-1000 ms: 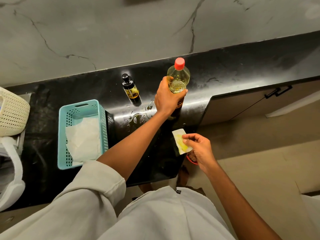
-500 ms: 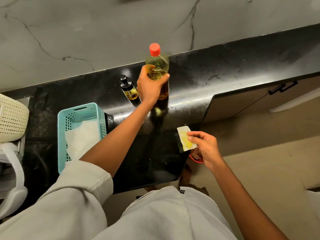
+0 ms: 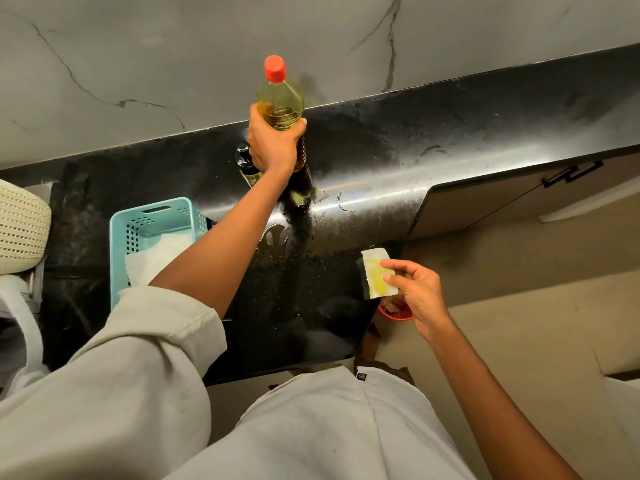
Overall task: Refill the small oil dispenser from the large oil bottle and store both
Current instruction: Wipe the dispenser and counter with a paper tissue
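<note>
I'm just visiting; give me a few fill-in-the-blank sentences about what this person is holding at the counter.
The left hand grips the large oil bottle, whose cap is ___.
The right hand pinches a paper scrap stained ___.
The turquoise basket stands on a ___ countertop.
Missing words: red; yellow; black.

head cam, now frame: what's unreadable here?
Small oil dispenser: head view, mostly behind the left hand gripping the large oil bottle; fill level unreadable.
Red object: head view, under the right hand pinching the stained tissue; unidentifiable.
Cream basket: head view, cut by the left edge.
</note>
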